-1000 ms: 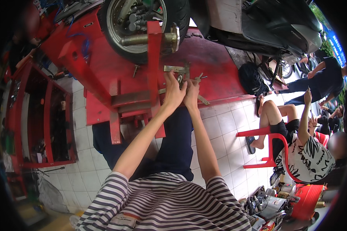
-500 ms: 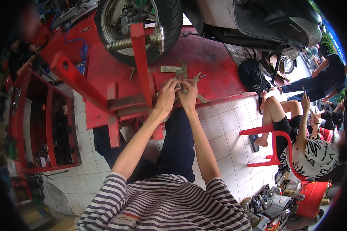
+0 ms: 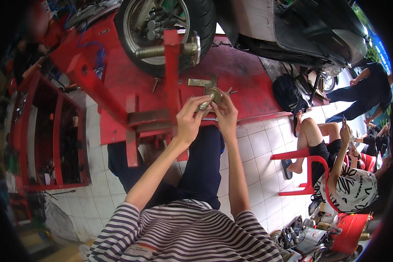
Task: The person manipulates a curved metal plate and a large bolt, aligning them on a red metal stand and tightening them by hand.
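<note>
Between my fingers is a brass-coloured metal part (image 3: 215, 93) with a round disc and a short shaft. My left hand (image 3: 189, 118) pinches the shaft end, which points toward me and to the left. My right hand (image 3: 226, 115) grips the disc side from the right. Just behind the part, a flat metal bracket (image 3: 198, 82) lies on the red platform (image 3: 249, 83). Some small metal pieces behind my fingers are partly hidden. Farther left on the platform lies a bolt (image 3: 156, 84).
A red steel frame (image 3: 172, 74) with upright posts stands left of my hands. Beyond it are a motorcycle wheel (image 3: 158, 30) and the dark motorcycle body (image 3: 305, 26). To the right, a person sits on a red chair (image 3: 309, 172). A red shelf rack (image 3: 56, 135) is at left.
Both hands have lifted off the spread of metal pieces, and the part with the disc now shows between them. The view has shifted slightly.
</note>
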Demonstrator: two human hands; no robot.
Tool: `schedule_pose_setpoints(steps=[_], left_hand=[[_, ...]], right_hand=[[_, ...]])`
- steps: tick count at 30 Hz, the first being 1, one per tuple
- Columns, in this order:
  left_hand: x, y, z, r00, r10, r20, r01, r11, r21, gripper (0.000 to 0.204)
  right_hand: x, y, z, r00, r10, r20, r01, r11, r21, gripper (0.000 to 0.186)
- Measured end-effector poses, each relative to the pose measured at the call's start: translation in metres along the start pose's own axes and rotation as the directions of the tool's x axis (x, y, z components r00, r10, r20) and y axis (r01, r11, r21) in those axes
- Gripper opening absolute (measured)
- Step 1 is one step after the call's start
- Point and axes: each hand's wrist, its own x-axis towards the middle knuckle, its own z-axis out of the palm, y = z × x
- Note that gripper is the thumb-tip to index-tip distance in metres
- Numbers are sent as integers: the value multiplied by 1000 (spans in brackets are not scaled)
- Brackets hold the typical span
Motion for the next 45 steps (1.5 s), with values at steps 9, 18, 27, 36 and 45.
schedule_pose_setpoints(steps=[9, 18, 27, 36, 45], left_hand=[[-28, 58, -48, 929, -368, 44, 326, 757, -567, 21], [-28, 94, -107, 946, -319, -51, 276, 881, -385, 33], [-46, 104, -154, 940, -342, -17, 298, 844, -446, 44], [-30, 119, -213, 811, -334, -481, 124, 900, -417, 33], [-25, 99, -250, 753, -564, -339, 315, 761, -567, 34]], right_hand=[[-53, -81, -3, 926, -65, 372, -109, 897, 428, 64], [-83, -112, 53, 937, 20, 349, -120, 956, 269, 65], [-88, -127, 126, 852, 27, 524, -281, 866, 413, 49], [-33, -148, 187, 964, -154, 216, 116, 977, 176, 49], [12, -155, 294, 944, -290, 158, 277, 956, 101, 27]])
